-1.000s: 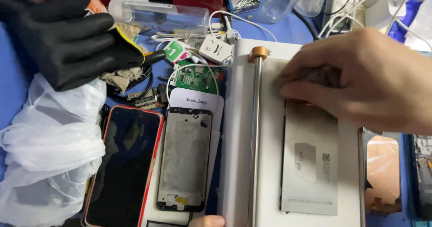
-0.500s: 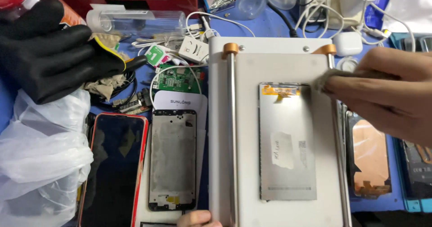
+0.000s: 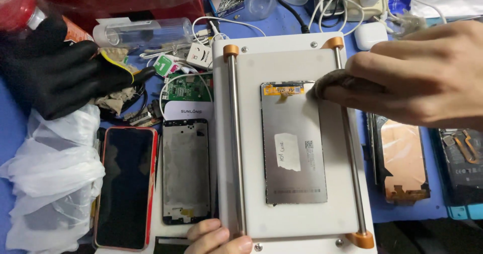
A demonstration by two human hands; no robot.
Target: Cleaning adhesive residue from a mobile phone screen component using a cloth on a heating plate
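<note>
At the right of the frame the right hand (image 3: 417, 78) pinches a wadded grey cloth (image 3: 334, 83), pressing it by the top edge of the phone screen panel (image 3: 293, 143) lying back-up mid-frame on the white separator plate (image 3: 251, 83). At the bottom edge, the left hand (image 3: 219, 236) rests on the plate's near rim; only its fingertips show, so its grip is hard to judge.

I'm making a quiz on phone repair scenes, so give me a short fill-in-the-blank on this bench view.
1. The right hand presses a wad of cloth at the top right corner of the grey ____ panel lying on the white plate.
2. The left hand rests at the plate's ____ edge.
3. The phone with the dark screen has a ____ case.
4. The glove at upper left is ____.

Missing words: display; bottom; red; black
</note>
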